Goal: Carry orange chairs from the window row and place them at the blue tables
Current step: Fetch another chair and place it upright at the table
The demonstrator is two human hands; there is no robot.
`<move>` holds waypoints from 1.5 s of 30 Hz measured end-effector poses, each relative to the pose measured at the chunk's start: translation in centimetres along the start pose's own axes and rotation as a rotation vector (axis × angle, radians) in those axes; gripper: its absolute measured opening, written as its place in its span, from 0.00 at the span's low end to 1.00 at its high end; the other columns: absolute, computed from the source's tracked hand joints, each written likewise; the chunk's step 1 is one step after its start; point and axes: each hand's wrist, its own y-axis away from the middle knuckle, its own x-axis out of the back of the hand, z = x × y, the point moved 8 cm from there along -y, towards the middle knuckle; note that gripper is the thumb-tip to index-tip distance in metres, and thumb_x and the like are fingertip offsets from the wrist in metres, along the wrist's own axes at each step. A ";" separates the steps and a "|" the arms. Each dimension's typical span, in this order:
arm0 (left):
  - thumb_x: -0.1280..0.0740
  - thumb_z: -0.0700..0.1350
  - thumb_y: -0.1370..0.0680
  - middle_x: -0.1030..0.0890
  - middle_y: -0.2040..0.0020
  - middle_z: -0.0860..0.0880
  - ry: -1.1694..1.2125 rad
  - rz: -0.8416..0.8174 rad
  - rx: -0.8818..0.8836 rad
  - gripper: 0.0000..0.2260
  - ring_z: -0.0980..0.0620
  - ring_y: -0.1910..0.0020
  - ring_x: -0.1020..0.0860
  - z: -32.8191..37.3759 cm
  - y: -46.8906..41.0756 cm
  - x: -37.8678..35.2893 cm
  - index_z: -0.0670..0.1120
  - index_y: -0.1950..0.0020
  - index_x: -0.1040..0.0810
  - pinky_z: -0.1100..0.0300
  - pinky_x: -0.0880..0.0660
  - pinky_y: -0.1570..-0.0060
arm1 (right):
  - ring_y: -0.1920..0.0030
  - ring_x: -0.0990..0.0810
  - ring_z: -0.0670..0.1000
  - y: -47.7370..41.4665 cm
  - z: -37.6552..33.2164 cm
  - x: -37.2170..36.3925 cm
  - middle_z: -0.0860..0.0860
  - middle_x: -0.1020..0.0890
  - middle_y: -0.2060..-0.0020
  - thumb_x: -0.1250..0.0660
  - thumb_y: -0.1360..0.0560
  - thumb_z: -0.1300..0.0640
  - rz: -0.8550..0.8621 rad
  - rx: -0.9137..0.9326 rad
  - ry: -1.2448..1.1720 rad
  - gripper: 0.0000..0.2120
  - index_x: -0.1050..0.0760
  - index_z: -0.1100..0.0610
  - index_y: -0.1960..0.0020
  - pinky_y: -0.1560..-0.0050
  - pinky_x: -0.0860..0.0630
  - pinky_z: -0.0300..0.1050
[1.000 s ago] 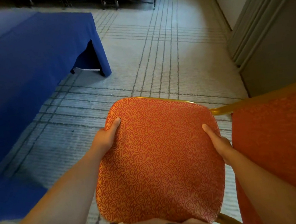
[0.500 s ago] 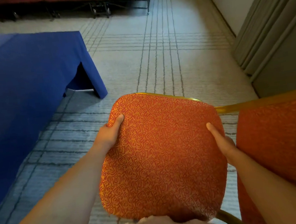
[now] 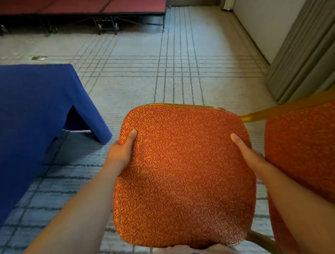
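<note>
- An orange chair (image 3: 180, 177) is held up in front of the body, its patterned seat cushion facing the camera and filling the lower middle of the view.
- The left hand (image 3: 122, 154) is clamped on the left edge of the seat. The thumb is laid flat on the fabric and the fingers are tucked out of sight below the edge.
- The right hand (image 3: 250, 157) is closed on the right edge in the same way, with the thumb on top of the cushion and the fingers hidden underneath.
- A gold metal frame (image 3: 252, 115) is seen along the far rim of the seat and runs off to the right.
- An orange padded panel (image 3: 314, 152) is seen at the right edge. It is probably the backrest of the same chair, though the join cannot be made out.
- A blue table (image 3: 26, 112), draped with a cloth to the floor, is seen on the left, near the chair but not touching it.
- A pale carpet (image 3: 156, 72) with dark crossing lines is spread below.
- A low red platform (image 3: 128, 2) is set along the far wall, and a grey-green curtain (image 3: 309, 49) hangs at the right.
</note>
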 end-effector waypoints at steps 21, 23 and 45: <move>0.43 0.80 0.39 0.21 0.38 0.42 -0.004 0.007 0.100 0.48 0.41 0.40 0.23 14.4 -39.1 -3.4 0.44 0.34 0.25 0.48 0.29 0.37 | 0.34 0.25 0.58 -36.2 -17.5 -17.8 0.57 0.23 0.35 0.30 0.37 0.27 -0.063 -0.150 0.073 0.45 0.27 0.55 0.30 0.29 0.33 0.55; 0.42 0.79 0.37 0.21 0.39 0.41 0.007 0.007 0.089 0.46 0.41 0.41 0.23 16.5 -44.5 -2.3 0.44 0.35 0.24 0.48 0.29 0.37 | 0.34 0.25 0.59 -39.4 -20.3 -20.9 0.58 0.23 0.35 0.30 0.35 0.29 -0.050 -0.147 0.055 0.43 0.27 0.56 0.31 0.29 0.33 0.55; 0.41 0.75 0.31 0.19 0.42 0.42 0.048 0.282 0.114 0.36 0.41 0.42 0.22 27.5 -84.1 14.5 0.48 0.39 0.21 0.51 0.28 0.41 | 0.37 0.24 0.59 -69.0 -46.0 -57.0 0.56 0.23 0.35 0.33 0.54 0.17 -0.271 -0.074 0.179 0.62 0.31 0.51 0.27 0.33 0.29 0.57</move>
